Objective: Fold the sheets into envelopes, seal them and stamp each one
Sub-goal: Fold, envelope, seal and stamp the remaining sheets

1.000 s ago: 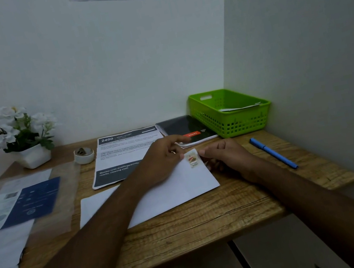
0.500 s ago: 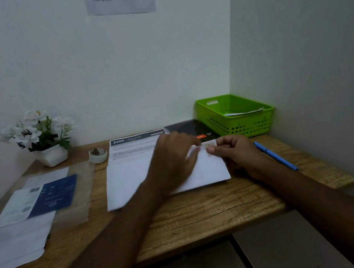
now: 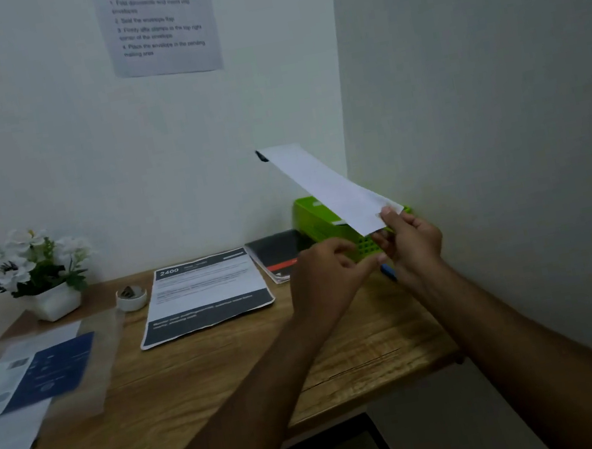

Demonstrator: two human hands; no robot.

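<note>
A person at a corner desk (image 3: 233,373) holds a white envelope (image 3: 323,187) up in the air, clear of the wood. The right grip (image 3: 413,239) pinches the envelope by its near lower corner, thumb on top and fingers curled beneath. From that pinch the envelope slants up and away toward 11 o'clock, its far end the highest point, with a dark mark at the far corner (too small to tell what it is). Its lower half crosses in front of the green basket (image 3: 311,217), which stands at the desk's 1 o'clock corner, against the two walls.

The left grip (image 3: 324,272) hovers just beside the right one, at its 9 o'clock side, fingers loosely curled with nothing seen between them, and it does not touch the envelope.

A printed sheet (image 3: 204,296) with dark bands at top and bottom lies flat toward 12 o'clock on the desk. A black notebook (image 3: 276,255) lies between that sheet and the basket. A blue pen (image 3: 388,272) shows only as a short piece between the two wrists. White flowers (image 3: 27,259) in a white pot stand at the 10 o'clock corner, with a small white dish (image 3: 132,296) near them on their 3 o'clock side. Blurred white and blue papers (image 3: 36,373) lie at 9 o'clock. A notice (image 3: 160,22) with numbered lines hangs on the back wall, above the printed sheet.
</note>
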